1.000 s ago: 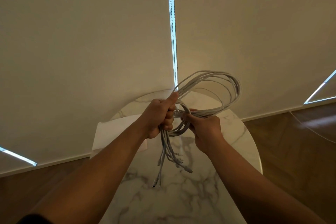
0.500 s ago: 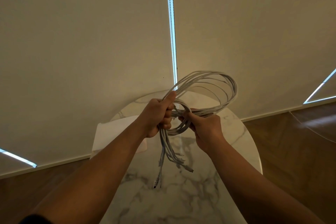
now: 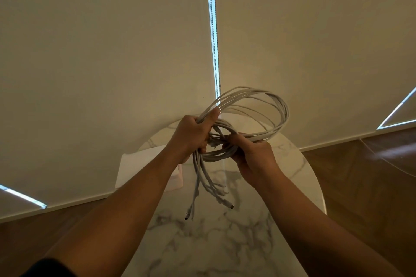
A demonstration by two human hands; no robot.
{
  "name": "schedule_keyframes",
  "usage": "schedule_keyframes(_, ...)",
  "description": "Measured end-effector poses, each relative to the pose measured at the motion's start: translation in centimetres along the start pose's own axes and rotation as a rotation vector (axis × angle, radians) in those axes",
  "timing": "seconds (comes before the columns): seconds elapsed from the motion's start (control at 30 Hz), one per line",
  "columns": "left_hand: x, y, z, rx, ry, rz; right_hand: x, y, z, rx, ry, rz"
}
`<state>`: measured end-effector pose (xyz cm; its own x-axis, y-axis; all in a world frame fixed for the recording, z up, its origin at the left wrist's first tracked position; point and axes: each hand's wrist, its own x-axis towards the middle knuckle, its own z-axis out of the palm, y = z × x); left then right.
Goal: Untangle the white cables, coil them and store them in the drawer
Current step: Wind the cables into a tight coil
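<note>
A single head-worn wide-angle view looks forward and down from above the person's arms, which reach in from the near edge. It sits close over the marble bench (image 3: 225, 243), facing the far blinds (image 3: 112, 51), whose straight lines bow outward at the frame's edges.

The scene was dim and warm-toned. Cool daylight leaked through a narrow vertical gap (image 3: 212, 29) between the drawn blinds (image 3: 101, 51) and through slits at both lower edges. Faint shadows lay on the marble tabletop (image 3: 202, 243). Wide-angle distortion bowed the skirting line. The forearms looked dark and soft; the dangling cable ends (image 3: 191, 213) were slightly blurred.
</note>
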<state>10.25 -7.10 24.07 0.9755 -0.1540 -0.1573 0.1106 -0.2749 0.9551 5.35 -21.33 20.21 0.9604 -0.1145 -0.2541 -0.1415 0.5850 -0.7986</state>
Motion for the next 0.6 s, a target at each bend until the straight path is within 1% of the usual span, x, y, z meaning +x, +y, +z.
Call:
schedule_keyframes(0.2,-0.1,0.3,-0.2,-0.054,-0.039,0.015,0.4,0.4,-0.5,0.056,-0.155,0.030)
schedule_keyframes(0.3,-0.2,0.4,-0.6,-0.095,-0.111,0.003,0.6,0.7,-0.7,0.119,-0.261,0.062)
schedule_keyframes(0.43,-0.2,0.5,-0.7,-0.168,-0.220,-0.083,0.9,0.9,-1.3,0.214,-0.360,0.140)
schedule_keyframes(0.6,-0.2,-0.1,-0.4,-0.242,-0.254,-0.182,1.1,1.1,-1.3,0.345,-0.534,0.264)
